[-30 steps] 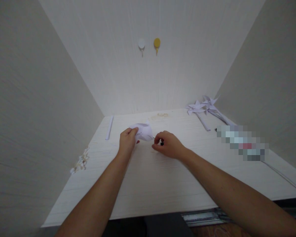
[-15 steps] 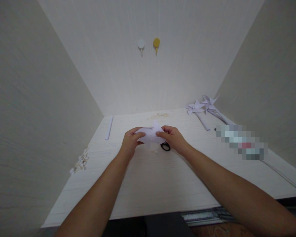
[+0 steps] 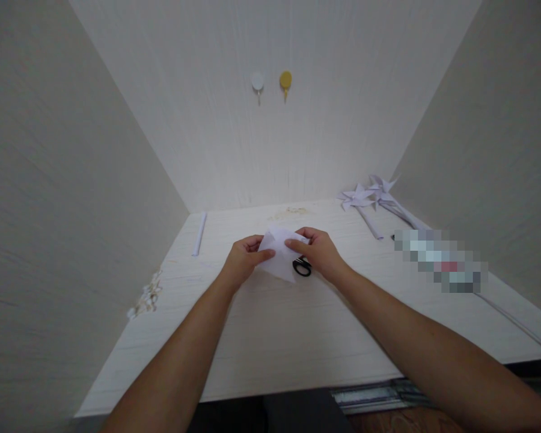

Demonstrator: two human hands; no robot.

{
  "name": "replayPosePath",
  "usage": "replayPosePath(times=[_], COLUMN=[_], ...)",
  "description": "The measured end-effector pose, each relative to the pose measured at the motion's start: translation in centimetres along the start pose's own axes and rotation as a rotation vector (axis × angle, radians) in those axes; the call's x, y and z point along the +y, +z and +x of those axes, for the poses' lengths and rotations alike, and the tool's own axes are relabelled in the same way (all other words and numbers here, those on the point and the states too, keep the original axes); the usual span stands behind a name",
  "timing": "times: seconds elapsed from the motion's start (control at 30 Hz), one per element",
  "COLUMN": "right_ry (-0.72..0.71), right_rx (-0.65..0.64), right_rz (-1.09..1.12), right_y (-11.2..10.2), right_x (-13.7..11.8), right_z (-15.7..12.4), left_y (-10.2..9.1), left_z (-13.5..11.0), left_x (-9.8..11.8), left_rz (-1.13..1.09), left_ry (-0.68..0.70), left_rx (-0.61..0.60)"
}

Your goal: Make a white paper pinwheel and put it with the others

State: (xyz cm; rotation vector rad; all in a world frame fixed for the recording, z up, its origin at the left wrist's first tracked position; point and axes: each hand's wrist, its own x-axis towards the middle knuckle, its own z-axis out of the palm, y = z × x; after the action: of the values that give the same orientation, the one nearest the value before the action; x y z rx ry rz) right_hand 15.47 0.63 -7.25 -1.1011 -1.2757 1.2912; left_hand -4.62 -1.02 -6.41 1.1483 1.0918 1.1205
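Observation:
A piece of white paper (image 3: 282,258) with cut or folded edges is held up over the middle of the table. My left hand (image 3: 247,255) pinches its left side, thumb on the near face. On the opposite side my right hand (image 3: 314,245) grips the paper in the same way, with most fingers hidden behind it. Black-handled scissors (image 3: 302,267) lie on the table just below my right hand; only a handle loop shows clearly, and the rest is covered by the paper and hand.
Several white paper pinwheels (image 3: 357,195) on rolled sticks lie at the back right. A blurred-out object (image 3: 442,258) with a cable (image 3: 514,322) is at the right. A paper roll (image 3: 199,234) lies back left, near small pale pieces (image 3: 148,296). Two hooks (image 3: 285,80) hang on the wall.
The paper has been turned between my hands, so its broad face shows and a corner points down. My left hand has shifted slightly to the right.

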Motion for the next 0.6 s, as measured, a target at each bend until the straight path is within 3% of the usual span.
replayPosePath(times=[0.13, 0.3, 0.6], right_ry=[-0.027, -0.051, 0.123], right_rx=[-0.056, -0.048, -0.164], right_rz=[-0.013, 0.024, 0.049], right_y=[0.46, 0.68, 0.84], right_x=[-0.26, -0.05, -0.40], right_z=[-0.48, -0.11, -0.44], left_y=[0.12, -0.21, 0.14], left_z=[-0.19, 0.24, 0.22], left_x=[0.05, -0.27, -0.62], left_rz=[0.068, 0.099, 0.133], left_ry=[-0.026, 0.034, 0.118], left_rx=[-0.043, 0.033, 0.120])
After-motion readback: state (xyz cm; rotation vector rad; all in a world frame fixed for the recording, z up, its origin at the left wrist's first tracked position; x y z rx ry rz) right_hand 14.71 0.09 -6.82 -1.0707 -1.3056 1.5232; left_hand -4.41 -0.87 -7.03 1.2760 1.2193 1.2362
